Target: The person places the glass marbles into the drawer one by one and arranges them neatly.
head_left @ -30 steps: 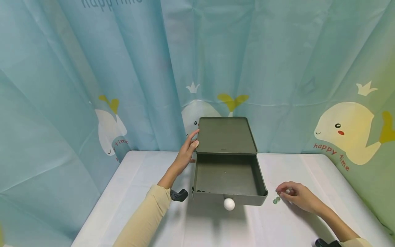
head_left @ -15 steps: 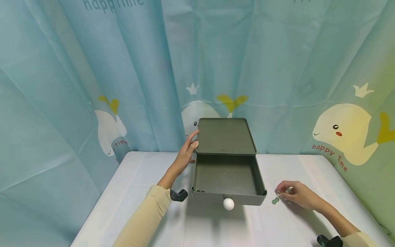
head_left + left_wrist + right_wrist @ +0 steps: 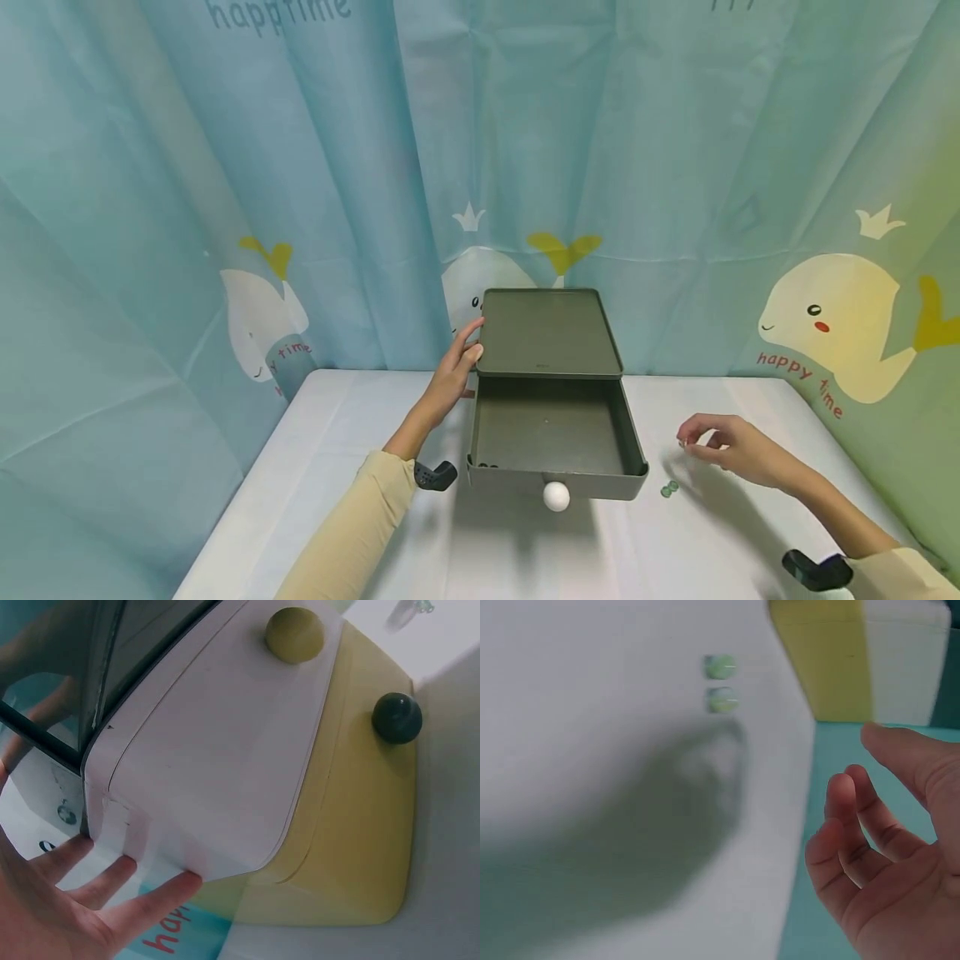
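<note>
While our left hand (image 3: 452, 372) lies flat-fingered against the drawer box (image 3: 550, 333), likely steadying it with its drawer (image 3: 553, 435) pulled out, our right hand (image 3: 731, 451) hovers, thumb and forefinger apparently pinched, contents unclear, above two green beads (image 3: 666, 489) on the table (image 3: 360, 417).

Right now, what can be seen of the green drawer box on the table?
The drawer box is dark olive green, matte, plastic-looking, with a flat rimmed lid-like top. It stands at the back of the white table, against the curtain. Its single drawer is pulled out toward the camera, mostly bare inside, with a few small dark beads at the front left corner. A white round knob sits on the front. The left hand rests against its left top edge.
</note>
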{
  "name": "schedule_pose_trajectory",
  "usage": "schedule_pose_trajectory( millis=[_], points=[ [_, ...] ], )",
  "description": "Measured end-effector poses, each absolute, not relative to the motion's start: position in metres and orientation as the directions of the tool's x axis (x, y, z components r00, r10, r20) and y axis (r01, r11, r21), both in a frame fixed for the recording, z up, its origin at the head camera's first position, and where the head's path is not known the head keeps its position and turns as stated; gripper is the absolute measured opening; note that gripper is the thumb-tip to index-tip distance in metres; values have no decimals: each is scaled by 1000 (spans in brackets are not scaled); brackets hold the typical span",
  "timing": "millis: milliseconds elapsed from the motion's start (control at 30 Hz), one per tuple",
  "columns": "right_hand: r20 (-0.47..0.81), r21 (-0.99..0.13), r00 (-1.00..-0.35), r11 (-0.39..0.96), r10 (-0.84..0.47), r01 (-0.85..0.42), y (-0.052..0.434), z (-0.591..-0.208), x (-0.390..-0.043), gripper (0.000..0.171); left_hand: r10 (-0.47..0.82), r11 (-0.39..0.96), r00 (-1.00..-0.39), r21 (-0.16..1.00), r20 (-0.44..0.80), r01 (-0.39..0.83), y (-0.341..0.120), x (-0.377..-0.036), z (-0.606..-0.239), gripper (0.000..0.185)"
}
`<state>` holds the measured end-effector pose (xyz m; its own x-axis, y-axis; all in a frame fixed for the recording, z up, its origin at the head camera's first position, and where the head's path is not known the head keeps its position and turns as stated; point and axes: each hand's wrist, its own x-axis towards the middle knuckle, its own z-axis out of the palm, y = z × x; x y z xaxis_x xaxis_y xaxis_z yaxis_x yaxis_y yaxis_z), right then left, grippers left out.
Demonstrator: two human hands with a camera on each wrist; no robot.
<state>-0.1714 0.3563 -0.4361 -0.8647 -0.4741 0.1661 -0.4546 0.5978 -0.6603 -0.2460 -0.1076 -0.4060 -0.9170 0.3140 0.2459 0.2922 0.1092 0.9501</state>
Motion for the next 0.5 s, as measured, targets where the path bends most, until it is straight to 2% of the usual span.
schedule_pose_trajectory(
  millis=[200,500],
  points=[
    [241,-624,-862,609,-446,-489,356,-409,-173,21,317,114,-917,950,243,291,-107,-246,-406,55],
    [277,-588,-869,643,-409,-490,348,-372,-172,14,315,119,-916,947,248,297,-108,-246,-406,55]
  ],
)
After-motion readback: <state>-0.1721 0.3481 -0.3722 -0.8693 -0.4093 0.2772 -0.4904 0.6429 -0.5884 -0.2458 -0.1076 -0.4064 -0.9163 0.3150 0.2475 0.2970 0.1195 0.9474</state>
